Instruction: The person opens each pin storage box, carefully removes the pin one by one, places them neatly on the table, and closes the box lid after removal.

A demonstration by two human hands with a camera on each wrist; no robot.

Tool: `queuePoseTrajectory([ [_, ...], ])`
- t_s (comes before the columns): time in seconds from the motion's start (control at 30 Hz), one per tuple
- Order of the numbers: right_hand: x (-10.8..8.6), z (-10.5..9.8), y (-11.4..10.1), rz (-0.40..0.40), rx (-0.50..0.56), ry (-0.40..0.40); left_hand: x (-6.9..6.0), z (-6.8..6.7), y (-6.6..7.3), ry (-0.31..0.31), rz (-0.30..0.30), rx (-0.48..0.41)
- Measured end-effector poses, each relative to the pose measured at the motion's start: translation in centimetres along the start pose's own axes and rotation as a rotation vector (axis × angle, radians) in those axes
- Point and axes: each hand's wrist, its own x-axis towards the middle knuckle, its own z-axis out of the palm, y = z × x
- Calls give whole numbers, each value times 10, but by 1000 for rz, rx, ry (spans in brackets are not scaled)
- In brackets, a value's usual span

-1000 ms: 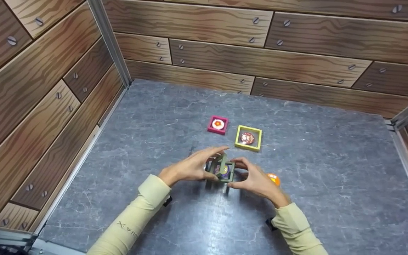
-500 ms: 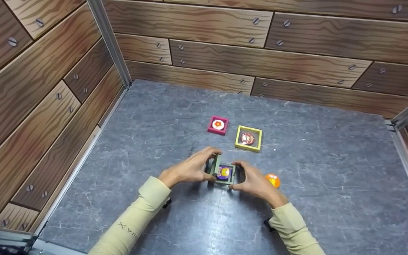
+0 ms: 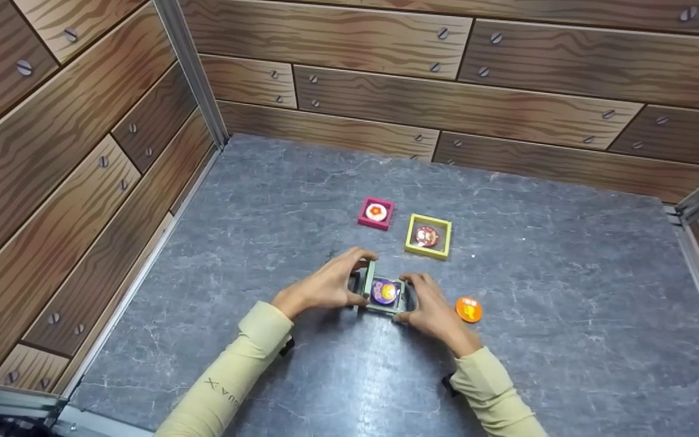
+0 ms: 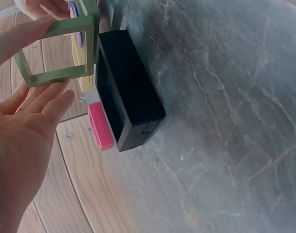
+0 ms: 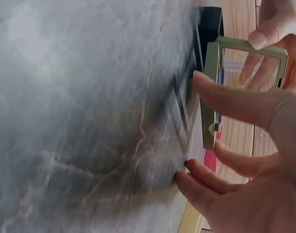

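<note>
A green hinged display frame point(image 3: 370, 280) stands with its lid raised, low over the grey surface. On its clear film lies a round purple badge point(image 3: 384, 292) with a yellow figure. My left hand point(image 3: 325, 281) pinches the raised lid between thumb and fingers. From the other side, my right hand point(image 3: 437, 308) grips the base at its edge, thumb near and fingers far. Just beyond the right hand lies an orange round badge point(image 3: 469, 309). A black frame point(image 4: 133, 77) rests on the surface beside the left hand, mostly hidden in the head view.
Farther back sit a pink frame point(image 3: 375, 227) with a white flower badge point(image 3: 376, 212) and a yellow frame point(image 3: 426, 254) with a reddish badge point(image 3: 427, 236). Wood-patterned walls point(image 3: 349, 91) enclose the surface at the back and sides.
The lid has swung from leaning over the badge to nearly upright. Both hands keep hold of the green display frame, and the right hand has shifted slightly, uncovering the orange badge.
</note>
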Motion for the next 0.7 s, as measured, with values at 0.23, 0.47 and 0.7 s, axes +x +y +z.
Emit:
queuePoseTrajectory([
  [0.23, -3, 8, -1, -39, -16, 49, -1, 3, -2, -3, -15, 54],
  [0.47, -1, 9, -4, -59, -63, 50, 3, 5, -2, -24, -26, 78],
  [0.7, 1, 6, -10, -29, -89, 19, 6, 6, 0, -44, 26, 65],
])
